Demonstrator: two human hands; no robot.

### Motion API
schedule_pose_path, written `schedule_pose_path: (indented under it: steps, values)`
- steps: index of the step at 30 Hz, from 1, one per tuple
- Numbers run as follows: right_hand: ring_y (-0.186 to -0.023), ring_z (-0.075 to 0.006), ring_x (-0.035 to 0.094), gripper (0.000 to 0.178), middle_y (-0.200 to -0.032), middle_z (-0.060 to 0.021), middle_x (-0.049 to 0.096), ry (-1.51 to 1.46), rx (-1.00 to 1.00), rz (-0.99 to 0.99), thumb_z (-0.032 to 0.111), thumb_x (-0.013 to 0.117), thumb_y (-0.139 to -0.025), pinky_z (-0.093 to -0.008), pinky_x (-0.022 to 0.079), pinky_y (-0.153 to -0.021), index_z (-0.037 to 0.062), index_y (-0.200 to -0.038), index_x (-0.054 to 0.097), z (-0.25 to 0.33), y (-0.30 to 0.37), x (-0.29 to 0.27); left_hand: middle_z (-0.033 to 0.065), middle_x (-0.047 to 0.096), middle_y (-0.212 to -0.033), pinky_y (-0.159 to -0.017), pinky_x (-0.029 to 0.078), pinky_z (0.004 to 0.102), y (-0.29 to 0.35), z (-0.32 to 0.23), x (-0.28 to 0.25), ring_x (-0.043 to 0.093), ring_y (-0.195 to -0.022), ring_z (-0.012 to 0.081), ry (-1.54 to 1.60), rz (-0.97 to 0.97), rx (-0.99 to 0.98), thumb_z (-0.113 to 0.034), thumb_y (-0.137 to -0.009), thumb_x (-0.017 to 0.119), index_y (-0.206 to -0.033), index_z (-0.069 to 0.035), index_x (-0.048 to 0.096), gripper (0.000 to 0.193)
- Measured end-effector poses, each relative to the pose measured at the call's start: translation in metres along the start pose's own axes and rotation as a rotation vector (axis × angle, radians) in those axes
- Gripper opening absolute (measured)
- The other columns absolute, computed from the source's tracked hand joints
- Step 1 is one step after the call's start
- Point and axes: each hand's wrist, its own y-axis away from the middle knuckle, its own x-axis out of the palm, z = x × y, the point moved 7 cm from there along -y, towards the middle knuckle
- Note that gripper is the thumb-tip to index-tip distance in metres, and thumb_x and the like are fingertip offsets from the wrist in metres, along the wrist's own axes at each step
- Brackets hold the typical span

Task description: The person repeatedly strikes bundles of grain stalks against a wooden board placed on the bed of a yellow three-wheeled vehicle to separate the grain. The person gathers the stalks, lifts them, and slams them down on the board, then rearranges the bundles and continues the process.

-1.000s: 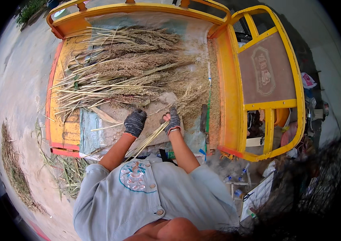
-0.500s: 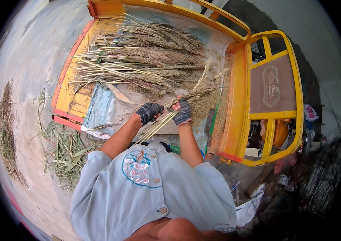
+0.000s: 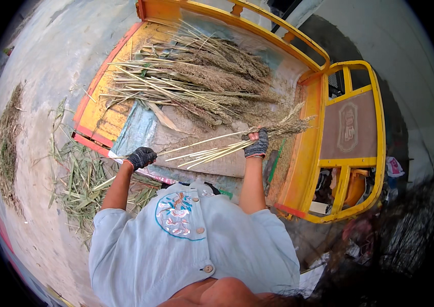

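Both my hands wear dark grey knitted gloves with bare fingertips. My right hand (image 3: 257,143) is closed round a small bundle of dry seed-head stalks (image 3: 217,152). Their bushy heads (image 3: 291,124) point right, and the pale cut stems fan out to the left. My left hand (image 3: 142,157), by the cart bed's near left edge, is closed on a thin, pale stalk or leaf strip, whose line runs right toward the bundle. Beyond my hands lies a large pile of similar stalks (image 3: 196,77), heads to the right, with one broad dry leaf (image 3: 162,116) at its near side.
The pile rests on a yellow cart bed (image 3: 97,115), partly under a worn blue sheet (image 3: 136,125). A yellow rail (image 3: 258,24) and a framed yellow panel (image 3: 347,123) bound its far and right sides. Stripped green leaves (image 3: 81,179) litter the ground at left; more debris (image 3: 8,148) lies beyond.
My left hand has drawn away leftward from the bundle, along the thin strip. My right hand has shifted right with the bundle. The whole view has also moved slightly.
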Motion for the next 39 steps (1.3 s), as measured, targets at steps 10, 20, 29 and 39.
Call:
schedule_pose_path:
  steps: [10, 20, 29, 39]
  values:
    - [-0.036, -0.0137, 0.032, 0.016, -0.044, -0.0010, 0.035, -0.069, 0.052, -0.074, 0.023, 0.046, -0.088, -0.0268, 0.032, -0.033, 0.0092, -0.080, 0.047, -0.029, -0.011, -0.013, 0.0199, 0.056, -0.104, -0.084, 0.040, 0.0412, 0.083, -0.041, -0.074, 0.052, -0.097, 0.0338, -0.750, -1.051, 0.388, -0.028, -0.075, 0.061, -0.099, -0.004, 0.058, 0.034]
    - [-0.044, -0.0141, 0.036, 0.030, -0.047, 0.0024, 0.036, -0.052, 0.129, -0.003, 0.030, 0.042, -0.089, -0.0312, 0.033, -0.041, 0.0146, -0.064, 0.043, -0.041, -0.008, 0.006, 0.0204, 0.060, -0.082, -0.071, 0.045, 0.0397, -0.049, -0.197, 0.112, 0.057, -0.078, 0.0350, -0.368, -0.312, 0.786, -0.028, -0.080, 0.055, -0.088, -0.002, 0.063, 0.029]
    - [-0.035, -0.0122, 0.031, 0.024, -0.043, -0.0015, 0.035, 0.249, 0.130, -0.313, 0.021, 0.066, -0.076, -0.0257, 0.026, -0.033, 0.0086, -0.065, 0.049, -0.055, 0.009, -0.007, 0.0209, 0.058, -0.078, -0.066, 0.043, 0.0438, -0.057, -0.220, 0.160, 0.054, -0.073, 0.0376, -0.538, -0.302, 0.711, -0.034, -0.082, 0.049, -0.078, -0.002, 0.061, 0.034]
    - [-0.051, -0.0209, 0.052, 0.026, -0.059, -0.0063, 0.052, 0.267, 0.120, -0.357, 0.023, 0.055, -0.081, -0.0332, 0.046, -0.050, 0.0072, -0.061, 0.048, -0.055, -0.007, -0.010, 0.0189, 0.060, -0.079, -0.067, 0.045, 0.0443, -0.060, -0.225, 0.162, 0.058, -0.075, 0.0347, -0.803, -0.167, 0.521, -0.040, -0.076, 0.056, -0.105, -0.012, 0.052, 0.041]
